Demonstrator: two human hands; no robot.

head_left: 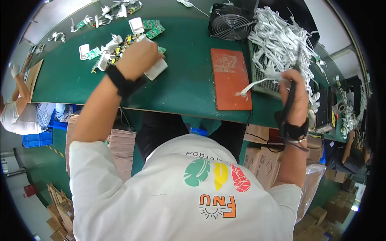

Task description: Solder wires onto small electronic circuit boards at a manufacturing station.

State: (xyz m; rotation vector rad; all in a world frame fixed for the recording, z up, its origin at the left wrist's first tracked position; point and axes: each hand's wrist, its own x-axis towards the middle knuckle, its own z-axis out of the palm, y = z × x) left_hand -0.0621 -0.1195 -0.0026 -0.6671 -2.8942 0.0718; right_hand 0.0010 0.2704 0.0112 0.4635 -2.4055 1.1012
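My left hand (138, 56) rests on the green bench, closed around a white plastic adapter shell (157, 69), right beside a scatter of green circuit boards and white parts (114, 44). My right hand (293, 86) is raised at the right, gripping a white flat cable (253, 86) whose end hangs over the orange-red mat (229, 80). A black cord runs down from that hand past the wrist. A black band sits on each wrist.
A big heap of white cables (281, 40) lies on a metal grille at the right, with a black fan (231, 24) behind the mat. Cardboard boxes (257, 160) stand under the bench. Another person (20, 108) sits at far left.
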